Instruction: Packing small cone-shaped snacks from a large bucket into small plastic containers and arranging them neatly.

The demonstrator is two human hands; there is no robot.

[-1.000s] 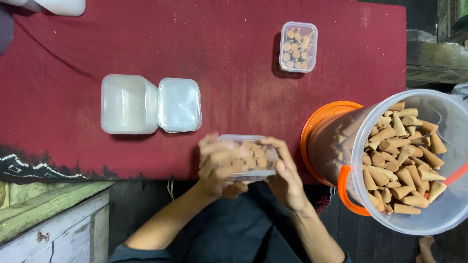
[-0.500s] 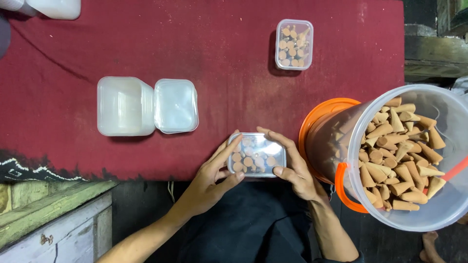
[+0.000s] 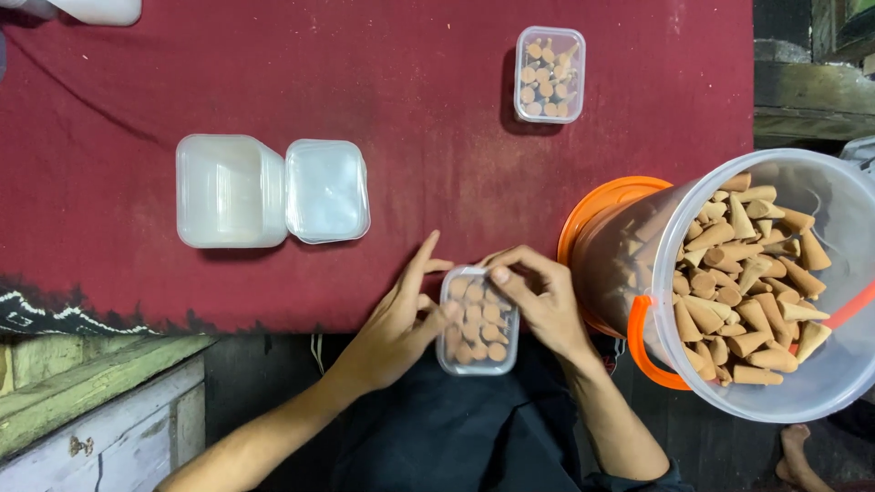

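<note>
A small clear plastic box filled with tan cone-shaped pieces sits at the near edge of the red cloth, partly over my lap. My left hand holds its left side, fingers spread. My right hand grips its right side, with fingertips pressing on its top edge. A big clear bucket with an orange handle and an orange lid under it holds many more of these cones, just right of my right hand.
A second filled clear box stands at the far middle of the cloth. A stack of empty clear boxes and a stack of lids lie to the left. A worn wooden bench edge is at lower left.
The box has been turned from lying crosswise to lengthwise between my hands and has moved slightly down toward my lap. My left fingers have spread open along its side.
</note>
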